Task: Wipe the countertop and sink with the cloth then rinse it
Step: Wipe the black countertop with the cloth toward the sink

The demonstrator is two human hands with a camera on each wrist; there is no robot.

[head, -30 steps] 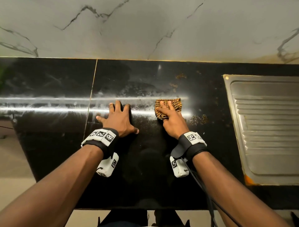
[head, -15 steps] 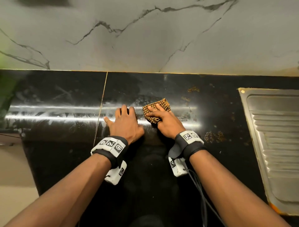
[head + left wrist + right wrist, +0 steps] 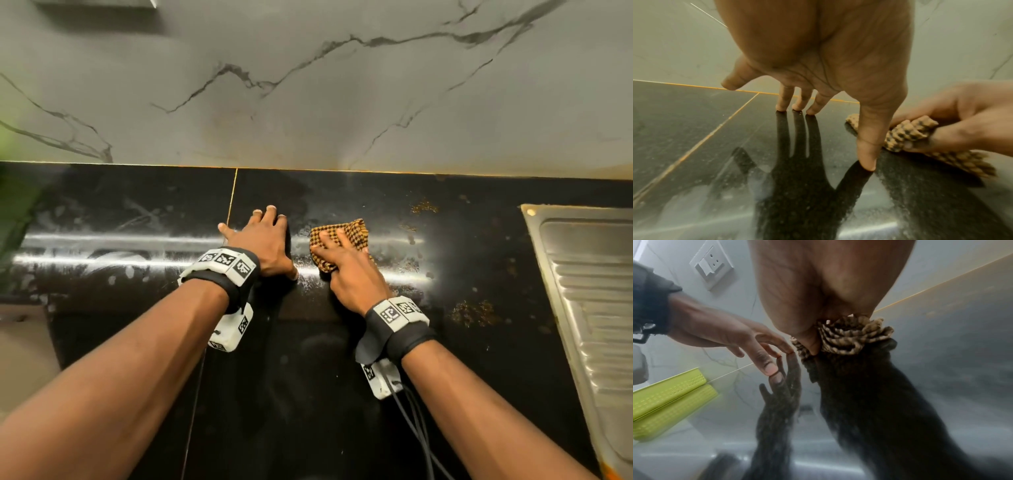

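A crumpled orange-and-black checked cloth lies on the wet black countertop. My right hand presses it down, fingers on top and thumb curled into its folds. In the right wrist view the cloth bunches under my palm. My left hand rests just left of it, fingers spread and straight, fingertips touching the stone, holding nothing. The steel sink drainboard lies at the far right, well away from both hands.
Brown crumb stains sit between the cloth and the drainboard, with more near the marble wall. A green perforated box stands to the left, and a wall socket above it. The counter's front edge drops off at the left.
My right hand has slid the cloth left, close to my left hand. The left hand has stayed flat on the stone. The head view has tilted up toward the wall.
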